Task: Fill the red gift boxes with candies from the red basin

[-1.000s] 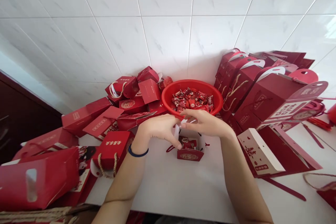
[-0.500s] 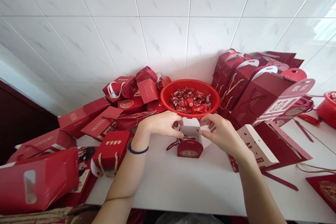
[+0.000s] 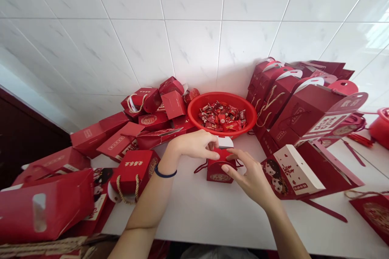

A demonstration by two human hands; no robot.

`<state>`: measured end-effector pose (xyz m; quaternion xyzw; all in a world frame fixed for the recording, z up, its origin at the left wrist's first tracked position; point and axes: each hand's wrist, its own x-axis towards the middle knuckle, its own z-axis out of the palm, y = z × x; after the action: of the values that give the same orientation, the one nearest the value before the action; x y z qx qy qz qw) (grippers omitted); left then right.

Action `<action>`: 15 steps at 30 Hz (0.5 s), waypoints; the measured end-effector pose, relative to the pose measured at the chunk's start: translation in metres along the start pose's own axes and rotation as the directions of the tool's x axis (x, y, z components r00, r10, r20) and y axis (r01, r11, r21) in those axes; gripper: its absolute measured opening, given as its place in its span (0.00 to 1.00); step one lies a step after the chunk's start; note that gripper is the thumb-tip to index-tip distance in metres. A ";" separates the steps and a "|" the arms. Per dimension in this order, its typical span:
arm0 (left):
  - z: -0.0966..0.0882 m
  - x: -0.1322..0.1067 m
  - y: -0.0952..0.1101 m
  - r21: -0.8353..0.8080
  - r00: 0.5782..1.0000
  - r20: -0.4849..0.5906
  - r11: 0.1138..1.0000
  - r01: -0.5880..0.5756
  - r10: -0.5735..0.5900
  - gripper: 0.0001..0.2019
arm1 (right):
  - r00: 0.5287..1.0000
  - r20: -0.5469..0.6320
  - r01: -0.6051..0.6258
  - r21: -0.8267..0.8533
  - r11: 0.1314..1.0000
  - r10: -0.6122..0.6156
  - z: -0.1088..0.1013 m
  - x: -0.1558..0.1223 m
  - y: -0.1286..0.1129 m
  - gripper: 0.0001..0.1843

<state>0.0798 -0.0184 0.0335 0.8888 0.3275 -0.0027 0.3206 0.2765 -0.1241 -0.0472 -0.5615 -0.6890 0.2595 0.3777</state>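
Note:
A small red gift box (image 3: 219,171) with a gold emblem stands on the white table (image 3: 212,214) in front of me. My left hand (image 3: 194,145) pinches the box's top flaps, its fingers curled at the left edge, and a white flap shows just behind them. My right hand (image 3: 247,174) rests against the box's right side with its fingers stretched out and pressing on the red lid. A red cord hangs from the left side of the box. Behind it stands a red plastic basin (image 3: 223,98) full of wrapped candies (image 3: 222,115).
Closed and folded red gift boxes (image 3: 127,133) are heaped at the left, and a bigger stack (image 3: 291,101) leans at the right against the tiled wall. An open flat box (image 3: 296,174) lies right of my hand. A red container (image 3: 381,127) sits at the far right.
The box's white inner flaps have been folded down and its red lid now covers the top. My right hand moved from the back of the box down to its right side.

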 end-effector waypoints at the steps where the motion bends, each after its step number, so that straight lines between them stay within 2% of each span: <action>1: -0.001 0.000 -0.002 -0.007 0.997 -0.052 0.999 0.050 -0.050 0.09 | 1.000 0.000 0.013 -0.004 1.000 -0.013 0.000 -0.001 0.002 0.24; 3: -0.001 0.001 -0.006 -0.002 0.984 -0.122 0.992 0.128 -0.127 0.10 | 0.999 0.003 0.034 -0.010 0.999 -0.034 0.000 -0.003 0.005 0.22; 5: 0.000 0.006 -0.008 0.019 0.983 -0.127 0.991 0.134 -0.131 0.08 | 0.999 -0.004 0.048 -0.004 0.999 -0.048 0.000 -0.003 0.008 0.18; 9: 0.003 0.016 -0.009 0.032 0.990 -0.128 0.997 0.065 -0.061 0.07 | 0.996 -0.054 0.065 0.015 0.998 -0.064 0.000 -0.003 0.016 0.14; 15: 0.009 0.024 -0.011 -0.152 0.996 -0.083 0.987 -0.042 0.029 0.14 | 0.984 -0.157 0.094 0.033 0.995 -0.088 -0.004 -0.007 0.027 0.13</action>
<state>0.0941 -0.0036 0.0155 0.8664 0.3236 0.0643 0.3748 0.2956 -0.1244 -0.0675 -0.5402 -0.6771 0.2113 0.4529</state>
